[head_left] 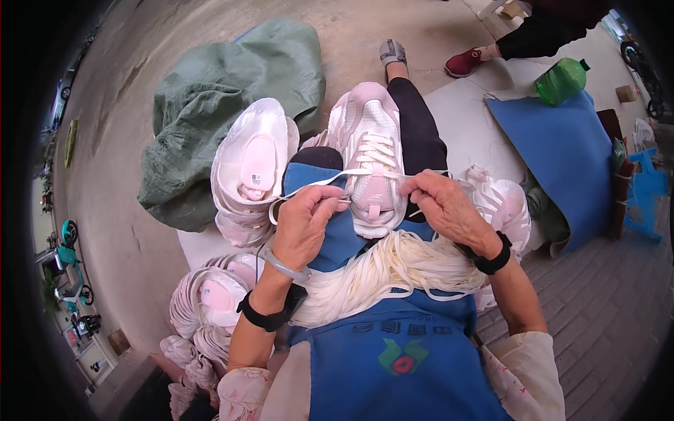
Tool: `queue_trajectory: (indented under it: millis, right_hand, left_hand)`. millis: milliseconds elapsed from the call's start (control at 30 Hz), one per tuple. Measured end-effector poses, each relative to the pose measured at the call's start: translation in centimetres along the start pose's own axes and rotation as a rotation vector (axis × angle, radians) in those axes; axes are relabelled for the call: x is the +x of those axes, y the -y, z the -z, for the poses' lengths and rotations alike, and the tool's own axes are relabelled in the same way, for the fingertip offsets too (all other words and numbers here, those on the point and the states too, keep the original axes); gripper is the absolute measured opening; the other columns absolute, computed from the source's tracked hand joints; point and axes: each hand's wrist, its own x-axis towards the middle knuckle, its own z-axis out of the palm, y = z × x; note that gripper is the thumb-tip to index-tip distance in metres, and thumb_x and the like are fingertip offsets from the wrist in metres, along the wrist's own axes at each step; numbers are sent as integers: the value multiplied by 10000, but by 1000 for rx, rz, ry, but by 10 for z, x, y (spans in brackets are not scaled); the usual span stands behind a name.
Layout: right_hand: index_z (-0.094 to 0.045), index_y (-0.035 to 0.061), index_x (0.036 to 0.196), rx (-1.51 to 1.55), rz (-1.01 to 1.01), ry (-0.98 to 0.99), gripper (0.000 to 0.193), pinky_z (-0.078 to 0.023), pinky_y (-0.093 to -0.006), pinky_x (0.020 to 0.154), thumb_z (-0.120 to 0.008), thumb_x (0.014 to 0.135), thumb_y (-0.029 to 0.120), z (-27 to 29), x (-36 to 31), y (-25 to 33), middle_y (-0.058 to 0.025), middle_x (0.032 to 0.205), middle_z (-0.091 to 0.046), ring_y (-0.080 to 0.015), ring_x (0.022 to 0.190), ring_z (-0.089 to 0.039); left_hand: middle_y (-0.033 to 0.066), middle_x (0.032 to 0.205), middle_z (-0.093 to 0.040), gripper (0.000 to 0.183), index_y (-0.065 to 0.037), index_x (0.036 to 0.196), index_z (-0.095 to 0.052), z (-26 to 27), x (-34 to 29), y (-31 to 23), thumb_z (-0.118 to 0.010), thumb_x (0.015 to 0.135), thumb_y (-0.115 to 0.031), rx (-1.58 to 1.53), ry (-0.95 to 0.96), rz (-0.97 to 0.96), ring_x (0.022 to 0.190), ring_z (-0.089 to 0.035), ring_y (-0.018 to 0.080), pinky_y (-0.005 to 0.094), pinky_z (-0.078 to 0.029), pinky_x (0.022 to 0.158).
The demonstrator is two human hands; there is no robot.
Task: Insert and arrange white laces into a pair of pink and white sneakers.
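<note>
A pink and white sneaker rests on my lap with its toe pointing away from me. Cream lace crosses its upper rows of eyelets, and the loose lengths run out to both sides. My left hand is closed in a pinch on the shoelace, just left of the shoe's tongue. On the other side, my right hand pinches the shoelace close to the shoe's collar, with a lace tip poking out below the fingers. A thick bundle of cream laces lies across my blue apron, beneath my wrists.
Stacked pink and white shoes stand left of my lap, with another stack nearer me and more shoes at right. A green sheet lies beyond. Right are a blue mat, green bottle and another person's red shoe.
</note>
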Motion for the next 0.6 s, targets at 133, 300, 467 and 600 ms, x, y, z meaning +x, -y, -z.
queue_trajectory:
  millis: [133, 300, 467, 600]
  right_hand:
    - [-607, -13, 932, 29, -84, 14, 121, -443, -323, 665, -526, 844, -1, 8, -4, 10, -127, 812, -558, -245, 734, -555]
    - [-601, -3, 988, -3, 191, 60, 185, -443, -324, 661, -543, 816, -36, -3, 0, 19, -124, 846, -539, -244, 752, -548]
    - [-563, -34, 1054, -334, 160, 95, 277, -467, -409, 734, -513, 784, -70, -37, 33, 21, -202, 942, -532, -375, 861, -563]
    - [-594, -15, 1047, -205, 282, -65, 237, -472, -369, 708, -526, 823, -52, -16, 37, 27, -163, 891, -554, -327, 824, -592]
  left_hand:
    - [52, 849, -660, 163, 21, 1026, -629, -5, 5, -8, -540, 934, -80, 215, -52, -56, 762, -643, 102, 226, -515, 696]
    - [54, 837, -657, 169, 17, 1029, -626, -8, 25, 3, -557, 932, -101, -98, -79, 62, 722, -642, 103, 203, -520, 636]
    - [61, 870, -646, 151, 14, 993, -606, -11, 21, 4, -554, 939, -117, -90, -164, 5, 744, -645, 109, 206, -524, 622]
    - [47, 862, -644, 123, 0, 974, -603, -14, 28, 0, -552, 929, -102, 99, -217, -62, 766, -644, 102, 208, -512, 621]
